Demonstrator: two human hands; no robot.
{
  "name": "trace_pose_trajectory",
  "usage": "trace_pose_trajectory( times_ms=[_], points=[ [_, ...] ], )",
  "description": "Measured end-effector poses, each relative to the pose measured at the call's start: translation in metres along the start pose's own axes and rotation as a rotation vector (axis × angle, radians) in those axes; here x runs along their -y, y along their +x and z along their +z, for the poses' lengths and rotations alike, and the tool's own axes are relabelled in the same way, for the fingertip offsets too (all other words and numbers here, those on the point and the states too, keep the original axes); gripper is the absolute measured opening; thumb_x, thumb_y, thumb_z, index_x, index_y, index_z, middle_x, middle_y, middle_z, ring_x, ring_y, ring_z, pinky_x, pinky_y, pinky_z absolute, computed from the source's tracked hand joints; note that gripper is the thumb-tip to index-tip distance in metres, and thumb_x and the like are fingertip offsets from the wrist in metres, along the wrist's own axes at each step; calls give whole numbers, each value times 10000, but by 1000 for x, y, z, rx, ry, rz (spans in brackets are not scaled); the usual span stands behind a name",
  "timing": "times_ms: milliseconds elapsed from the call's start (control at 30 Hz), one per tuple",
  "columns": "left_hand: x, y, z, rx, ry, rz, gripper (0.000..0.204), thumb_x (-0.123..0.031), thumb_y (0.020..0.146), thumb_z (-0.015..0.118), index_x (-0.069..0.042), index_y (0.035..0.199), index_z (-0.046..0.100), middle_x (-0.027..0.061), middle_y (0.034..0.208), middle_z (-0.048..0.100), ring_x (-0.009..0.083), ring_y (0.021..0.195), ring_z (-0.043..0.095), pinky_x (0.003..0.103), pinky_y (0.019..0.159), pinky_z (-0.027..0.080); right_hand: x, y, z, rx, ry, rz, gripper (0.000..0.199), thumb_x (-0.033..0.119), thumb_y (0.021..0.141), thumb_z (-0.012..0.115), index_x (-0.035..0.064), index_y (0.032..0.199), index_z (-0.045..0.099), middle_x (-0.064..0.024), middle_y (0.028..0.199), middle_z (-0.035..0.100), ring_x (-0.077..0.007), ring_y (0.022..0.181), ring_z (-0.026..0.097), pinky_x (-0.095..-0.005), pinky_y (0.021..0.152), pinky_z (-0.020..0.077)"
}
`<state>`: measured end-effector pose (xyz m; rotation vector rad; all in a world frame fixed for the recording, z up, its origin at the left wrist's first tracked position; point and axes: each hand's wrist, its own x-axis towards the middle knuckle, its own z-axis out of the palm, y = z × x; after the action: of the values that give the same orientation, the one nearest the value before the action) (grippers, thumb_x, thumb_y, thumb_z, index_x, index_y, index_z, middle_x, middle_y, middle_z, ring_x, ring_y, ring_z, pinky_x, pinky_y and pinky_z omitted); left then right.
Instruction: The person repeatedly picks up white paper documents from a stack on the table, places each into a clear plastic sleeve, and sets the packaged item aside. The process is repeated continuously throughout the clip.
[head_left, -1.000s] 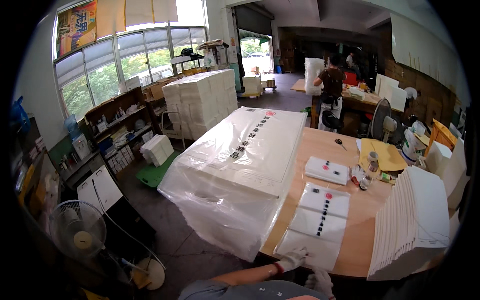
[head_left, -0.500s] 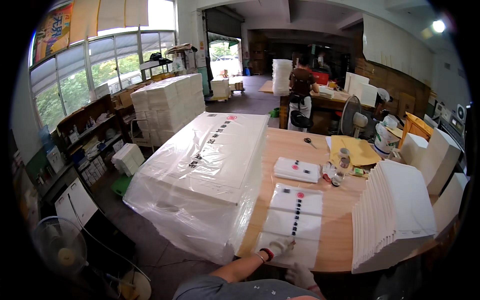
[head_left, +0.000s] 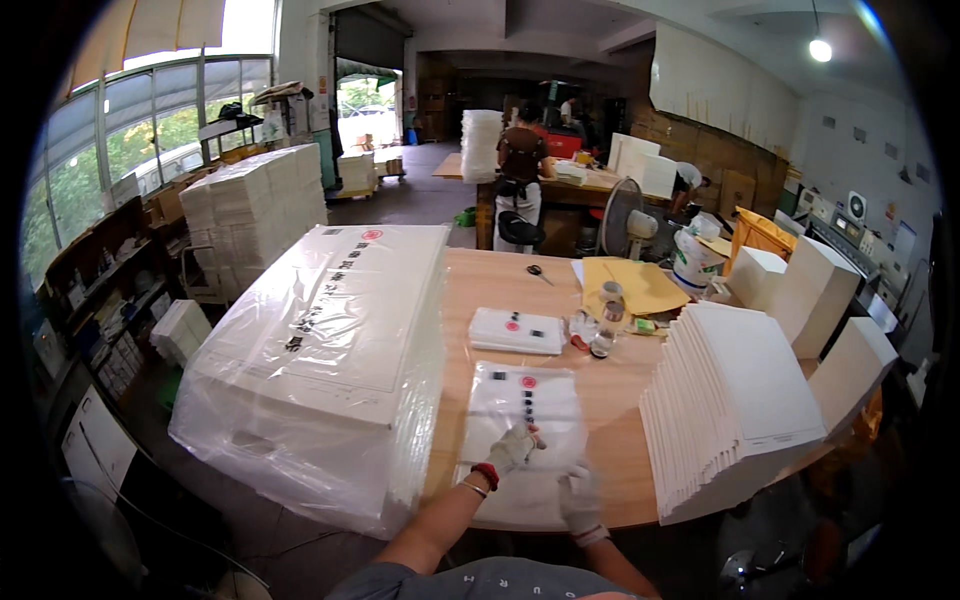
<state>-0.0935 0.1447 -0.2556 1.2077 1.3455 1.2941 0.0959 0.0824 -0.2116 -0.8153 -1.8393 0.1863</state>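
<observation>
A stack of clear plastic bags point(head_left: 552, 400), printed with a red round mark and a column of black characters, lies on the table in front of me. My left hand point(head_left: 515, 449), in a white glove with fingertips showing, rests on its middle, fingers stretched forward over the print. At the bags' right edge is my right hand point(head_left: 580, 500), also gloved; motion smears its fingers, so its grip is unclear. Left of them stands a large pile of white printed sheets point(head_left: 350, 340) under clear plastic. Farther back lies a smaller folded pile of printed bags point(head_left: 517, 331).
On the right leans a fanned stack of white sheets point(head_left: 750, 380), with tall white blocks point(head_left: 800, 290) behind. Tape rolls point(head_left: 606, 330), yellow envelopes point(head_left: 630, 283) and scissors point(head_left: 540, 273) lie farther back. A fan point(head_left: 622, 220) stands beyond, near a person point(head_left: 522, 160) at another table.
The view has swung right, shifting the scene left. My left hand has moved up the bags onto the printed characters. My right hand has come forward to the bags' right edge.
</observation>
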Motion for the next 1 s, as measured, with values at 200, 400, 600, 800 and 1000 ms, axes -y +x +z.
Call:
trace_pose_trajectory(
  times_ms=[200, 400, 600, 800, 1000],
  points=[
    [-98, -26, 4, 158, 189, 229, 352, -135, 829, 490, -38, 1167, 465, 123, 885, 658, 203, 726, 598, 343, 657, 480, -26, 3, 75, 486, 22, 344, 254, 191, 803, 565, 38, 1005, 565, -177, 986, 574, -328, 905, 547, -394, 770, 432],
    [-76, -33, 17, 120, 455, 200, 410, -119, 820, 555, 14, 1197, 460, 105, 808, 608, 194, 679, 575, 315, 603, 471, -45, -48, 52, 860, -46, 58, 469, 437, 841, 518, 33, 1074, 566, -164, 1040, 591, -319, 936, 551, -429, 823, 425],
    [-100, -66, 2, -161, 985, 608, 471, -214, 771, 630, -16, 1178, 497, 176, 912, 617, 343, 876, 540, 438, 780, 430, 55, 54, -141, 758, 305, 315, 235, 184, 853, 595, 26, 1027, 599, -138, 973, 631, -287, 913, 601, -339, 786, 479],
    [-133, -89, 7, -195, 794, 571, 440, -137, 739, 666, -6, 1133, 522, 158, 965, 612, 356, 932, 521, 434, 832, 428, 36, 132, -271, 92, -646, -198, 369, 231, 760, 683, 33, 1050, 570, -127, 1017, 606, -272, 928, 587, -384, 825, 466],
    [-163, -109, 39, 137, 382, 686, 378, -67, 786, 637, -5, 1140, 521, 131, 977, 608, 248, 907, 583, 349, 771, 476, -9, 165, -312, 402, -215, 201, 288, 267, 792, 661, 9, 913, 620, -100, 731, 636, -263, 661, 611, -316, 623, 488]
  ],
)
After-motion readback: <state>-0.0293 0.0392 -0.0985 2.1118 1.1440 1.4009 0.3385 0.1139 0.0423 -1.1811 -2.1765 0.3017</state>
